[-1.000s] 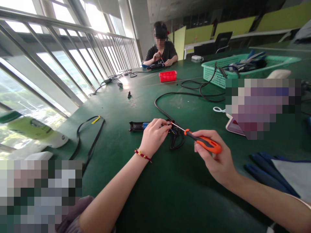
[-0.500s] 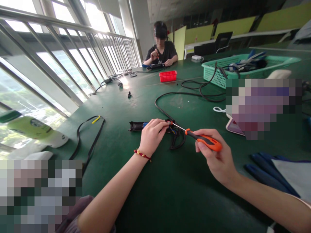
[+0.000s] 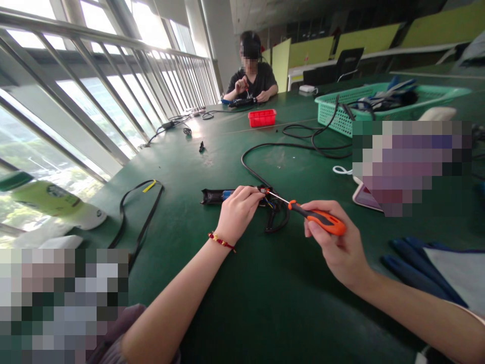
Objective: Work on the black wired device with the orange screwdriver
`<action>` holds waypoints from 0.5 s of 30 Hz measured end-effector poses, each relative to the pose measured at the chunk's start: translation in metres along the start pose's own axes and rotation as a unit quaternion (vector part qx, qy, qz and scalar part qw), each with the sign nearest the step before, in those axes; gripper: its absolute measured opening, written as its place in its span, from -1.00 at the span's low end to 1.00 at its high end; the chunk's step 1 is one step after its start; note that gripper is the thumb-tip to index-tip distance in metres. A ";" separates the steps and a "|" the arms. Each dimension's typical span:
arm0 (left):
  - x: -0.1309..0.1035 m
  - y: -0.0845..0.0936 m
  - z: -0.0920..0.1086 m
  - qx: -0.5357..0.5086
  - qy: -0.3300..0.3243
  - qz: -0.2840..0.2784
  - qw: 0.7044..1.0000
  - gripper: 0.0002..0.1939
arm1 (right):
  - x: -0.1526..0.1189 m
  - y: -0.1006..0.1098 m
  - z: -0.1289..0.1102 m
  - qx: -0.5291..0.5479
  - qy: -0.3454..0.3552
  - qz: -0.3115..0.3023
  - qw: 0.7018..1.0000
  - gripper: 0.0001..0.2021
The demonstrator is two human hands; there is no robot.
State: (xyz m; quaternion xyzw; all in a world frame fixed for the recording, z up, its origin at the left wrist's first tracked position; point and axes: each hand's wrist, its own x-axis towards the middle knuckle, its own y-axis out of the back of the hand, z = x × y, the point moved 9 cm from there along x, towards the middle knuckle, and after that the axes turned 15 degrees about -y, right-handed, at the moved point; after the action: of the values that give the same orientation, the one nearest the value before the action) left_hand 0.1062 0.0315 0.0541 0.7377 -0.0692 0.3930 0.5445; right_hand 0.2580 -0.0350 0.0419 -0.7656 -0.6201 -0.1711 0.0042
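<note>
A black corded device [image 3: 212, 196] lies on the green table with its casing open, showing a blue part inside and thin coloured wires at its right end. My left hand [image 3: 235, 215], with a red and gold bracelet at the wrist, is closed over the device and covers its middle; the fingertips pinch near the wire end. In my right hand [image 3: 343, 247] is an orange and black screwdriver [image 3: 322, 218], gripped by the handle. Its shaft points left and down to the wires, with the tip beside my left fingertips. What exactly the tip touches is too small to tell.
A black cable [image 3: 250, 149] runs from the device towards a green basket [image 3: 335, 119] of tools. Further back are a red tray [image 3: 262, 119] and a person [image 3: 253, 76] working on a similar device. Blue-grey gloves [image 3: 420, 268] lie right, a strap [image 3: 146, 222] and bottle [image 3: 56, 202] left.
</note>
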 end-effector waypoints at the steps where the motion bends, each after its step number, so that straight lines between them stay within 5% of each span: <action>1: 0.000 0.000 0.000 0.000 -0.002 -0.003 1.000 -0.78 | 0.000 -0.001 0.000 0.000 -0.001 -0.004 1.000 -0.86; 10: 0.006 -0.005 0.019 0.092 -0.098 -0.077 0.988 -0.76 | -0.001 0.000 0.003 0.003 -0.005 -0.010 1.000 -0.84; 15: 0.005 0.000 0.009 0.091 -0.028 -0.043 0.995 -0.84 | -0.001 -0.001 0.004 0.014 -0.010 -0.015 1.000 -0.84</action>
State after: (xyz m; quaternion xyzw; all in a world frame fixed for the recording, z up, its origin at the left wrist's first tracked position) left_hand 0.1141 0.0251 0.0561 0.7970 -0.0167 0.3532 0.4897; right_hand 0.2582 -0.0349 0.0378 -0.7576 -0.6339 -0.1553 0.0062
